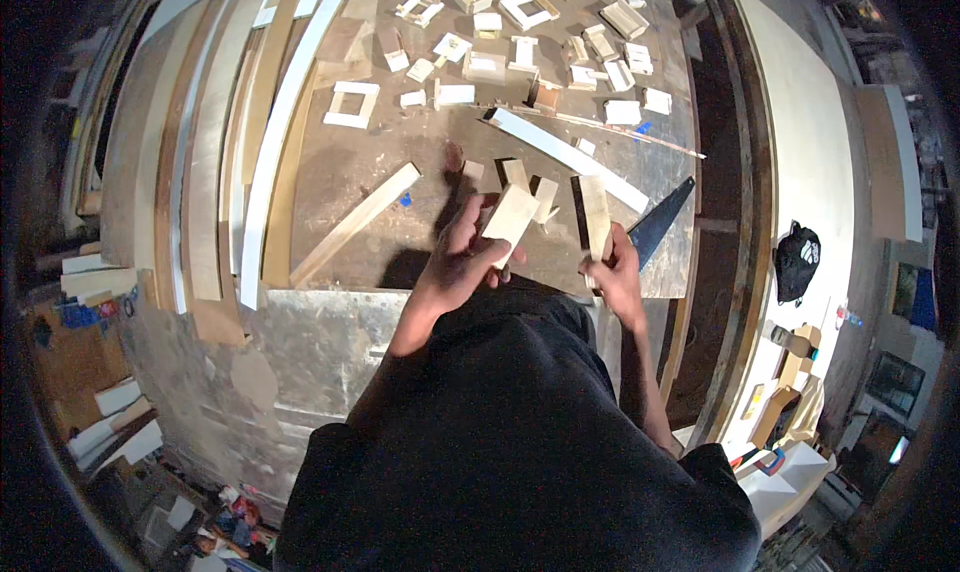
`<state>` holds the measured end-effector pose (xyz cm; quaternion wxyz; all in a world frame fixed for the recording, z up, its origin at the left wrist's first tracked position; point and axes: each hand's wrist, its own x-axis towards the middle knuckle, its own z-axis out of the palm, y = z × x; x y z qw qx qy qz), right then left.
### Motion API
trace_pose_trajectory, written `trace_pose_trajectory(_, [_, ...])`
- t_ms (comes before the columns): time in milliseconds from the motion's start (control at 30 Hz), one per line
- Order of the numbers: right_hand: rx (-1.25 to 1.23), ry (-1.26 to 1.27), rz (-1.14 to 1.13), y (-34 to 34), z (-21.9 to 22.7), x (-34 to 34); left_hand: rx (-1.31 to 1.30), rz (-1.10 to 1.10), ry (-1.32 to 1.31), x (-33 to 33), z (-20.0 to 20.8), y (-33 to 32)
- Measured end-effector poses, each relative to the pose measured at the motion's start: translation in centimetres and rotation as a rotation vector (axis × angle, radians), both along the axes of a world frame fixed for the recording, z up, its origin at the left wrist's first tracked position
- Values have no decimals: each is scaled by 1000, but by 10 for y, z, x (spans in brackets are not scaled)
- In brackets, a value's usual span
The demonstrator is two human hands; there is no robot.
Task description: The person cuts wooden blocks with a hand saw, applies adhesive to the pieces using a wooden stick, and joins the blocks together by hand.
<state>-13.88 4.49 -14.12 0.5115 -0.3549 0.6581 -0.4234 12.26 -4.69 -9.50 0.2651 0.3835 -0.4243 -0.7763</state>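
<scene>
My left hand [462,257] holds a short pale wooden block [510,217] above the near edge of the workbench [340,177]. My right hand [615,272] grips a narrow wooden strip [595,215] that stands roughly upright. The two pieces are a little apart, side by side. Just beyond them on the bench lie a few more short wood offcuts [530,184]. A hand saw [662,222] with a dark blade lies to the right of my right hand.
A long white strip [565,155] and a long wooden slat [355,222] lie across the bench. Several small wooden frames and boxes [352,104] are spread at the far side. Long boards [215,142] are stacked at the left. A large pale panel [800,142] stands at the right.
</scene>
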Motion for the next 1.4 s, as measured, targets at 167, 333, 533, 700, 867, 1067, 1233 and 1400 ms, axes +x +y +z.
trace_pose_trajectory(167, [-357,352,249,-3,51,21,-335,-220,-123,-10,-3,13])
trace_pose_trajectory(333, [-63,360,138,-6,66,15,-390,-241,-188,-7,10,21])
trace_pose_trajectory(533, [-300,396,205,15,48,9,-497,-249,-190,-9,35,35])
trace_pose_trajectory(700, [-338,362,33,10,50,-9,-578,-190,-240,0,42,35])
trace_pose_trajectory(867, [-482,-23,140,42,69,22,-727,-140,-326,-2,46,37])
trace_pose_trajectory(1067, [-205,-41,190,47,49,-6,-526,-65,-16,9,58,45])
trace_pose_trajectory(1233, [-282,-235,181,52,84,10,-668,-111,-118,10,52,48])
trace_pose_trajectory(1400, [-294,-143,333,45,105,22,-468,-72,-17,3,57,52])
